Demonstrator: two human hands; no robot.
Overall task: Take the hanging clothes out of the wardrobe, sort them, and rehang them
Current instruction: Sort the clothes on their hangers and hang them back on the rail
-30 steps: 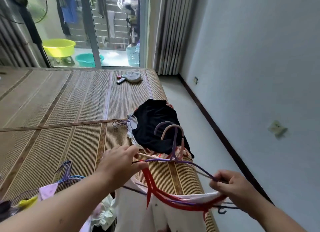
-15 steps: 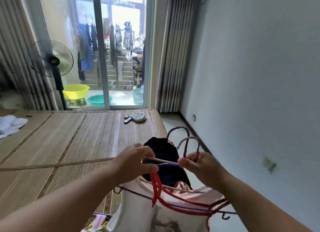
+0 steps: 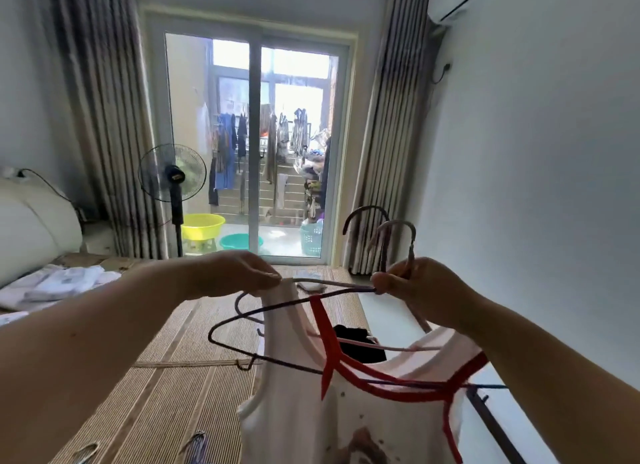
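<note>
A white sleeveless top with red trim (image 3: 349, 415) hangs in front of me on wire hangers. My left hand (image 3: 239, 273) pinches the top's white shoulder strap where it lies on a hanger arm. My right hand (image 3: 420, 290) grips the necks of two hangers, a dark purple one (image 3: 263, 313) and a pink one (image 3: 398, 231), whose hooks stick up above my fist. A black garment (image 3: 360, 342) lies on the bed mat behind the top.
A woven bed mat (image 3: 166, 377) spreads below, with loose hangers (image 3: 197, 446) near its front and white clothes (image 3: 62, 283) at the left. A standing fan (image 3: 172, 176), curtains and a sliding glass door (image 3: 256, 145) are at the back. A white wall (image 3: 536, 186) is on the right.
My view has tilted up from the mat toward the door. Both hands have lifted the hangers and top higher, and my right hand has moved from the hanger's end to the necks.
</note>
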